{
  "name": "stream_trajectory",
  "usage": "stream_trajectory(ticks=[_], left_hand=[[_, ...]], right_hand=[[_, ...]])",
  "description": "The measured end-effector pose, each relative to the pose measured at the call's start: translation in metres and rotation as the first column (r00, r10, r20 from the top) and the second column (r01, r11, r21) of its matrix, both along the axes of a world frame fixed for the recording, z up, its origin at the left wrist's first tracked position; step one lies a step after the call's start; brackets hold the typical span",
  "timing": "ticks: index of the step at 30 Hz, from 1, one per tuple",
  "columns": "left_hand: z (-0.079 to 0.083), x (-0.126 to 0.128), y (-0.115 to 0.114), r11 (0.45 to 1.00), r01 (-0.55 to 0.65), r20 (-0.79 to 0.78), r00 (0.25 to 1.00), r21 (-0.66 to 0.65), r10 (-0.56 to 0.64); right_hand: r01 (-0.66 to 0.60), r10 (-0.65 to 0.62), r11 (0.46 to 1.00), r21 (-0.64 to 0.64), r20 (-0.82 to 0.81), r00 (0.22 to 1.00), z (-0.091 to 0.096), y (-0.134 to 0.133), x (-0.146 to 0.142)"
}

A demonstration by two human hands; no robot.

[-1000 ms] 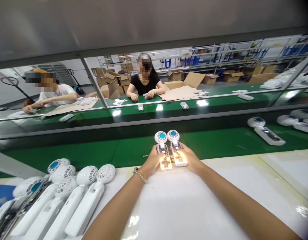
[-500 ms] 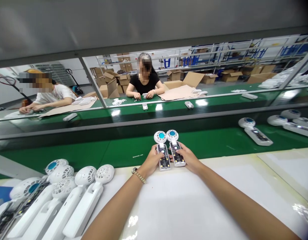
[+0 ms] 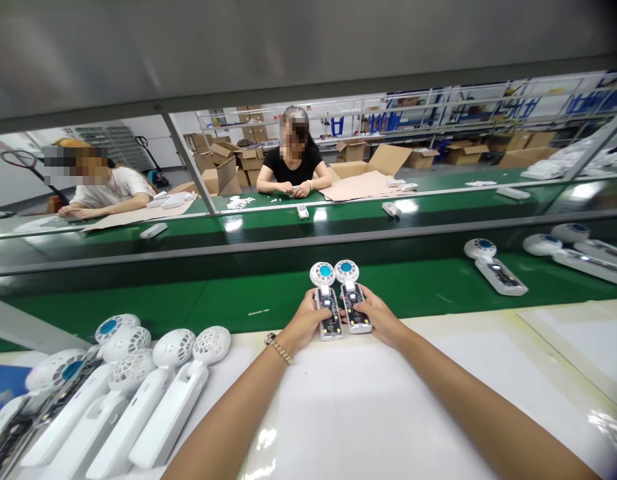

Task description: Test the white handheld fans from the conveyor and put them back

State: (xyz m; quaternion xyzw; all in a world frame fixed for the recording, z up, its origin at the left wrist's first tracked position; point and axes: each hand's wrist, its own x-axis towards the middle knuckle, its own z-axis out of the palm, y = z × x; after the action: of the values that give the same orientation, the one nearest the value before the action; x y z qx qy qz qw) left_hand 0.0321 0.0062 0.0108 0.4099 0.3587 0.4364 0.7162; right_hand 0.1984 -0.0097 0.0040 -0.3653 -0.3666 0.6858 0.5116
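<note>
Two white handheld fans stand side by side at the table's far edge, their bodies open on circuit boards and their round heads with teal hubs pointing forward. My left hand (image 3: 305,321) is shut around the left fan (image 3: 328,313), with its fingers along the body. My right hand (image 3: 381,319) grips the right fan (image 3: 355,308) the same way. The two hands nearly meet between the fans. Their lower bodies rest on or just above the white table (image 3: 388,407).
Several white fans lie at the lower left (image 3: 158,393). More ride the green conveyor belt (image 3: 248,300) at right (image 3: 501,277). Beyond a glass screen (image 3: 288,227), two co-workers (image 3: 293,160) (image 3: 105,193) sit at a second belt, with cardboard boxes (image 3: 228,177) behind.
The bright light from the two fans' boards has gone out. The fans on the belt have slid left. My hands have barely moved.
</note>
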Motion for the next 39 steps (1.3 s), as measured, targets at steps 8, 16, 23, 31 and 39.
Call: stream_trajectory(ticks=[8,16,23,31,39], left_hand=[[0.005,0.0,-0.002,0.999,0.003,0.014,1.0,-0.049,-0.002],[-0.001,-0.001,0.002,1.0,-0.004,0.006,1.0,-0.013,0.004],[0.002,-0.001,0.0,0.999,0.023,0.051,0.998,-0.043,-0.021],[0.001,-0.002,-0.001,0.997,0.01,0.052,0.999,-0.071,-0.006],[0.008,-0.006,-0.002,0.992,0.117,0.179,0.978,-0.042,-0.108]], right_hand=[[0.016,-0.016,1.0,0.008,0.007,1.0,-0.006,0.002,0.002],[-0.008,0.008,1.0,0.018,-0.028,1.0,-0.005,0.001,0.001],[-0.005,0.006,1.0,0.027,-0.017,1.0,-0.007,0.001,0.002],[0.034,-0.035,0.999,-0.031,-0.037,0.999,0.0,-0.002,-0.002],[-0.102,0.094,0.994,-0.032,-0.197,0.976,0.002,-0.004,0.0]])
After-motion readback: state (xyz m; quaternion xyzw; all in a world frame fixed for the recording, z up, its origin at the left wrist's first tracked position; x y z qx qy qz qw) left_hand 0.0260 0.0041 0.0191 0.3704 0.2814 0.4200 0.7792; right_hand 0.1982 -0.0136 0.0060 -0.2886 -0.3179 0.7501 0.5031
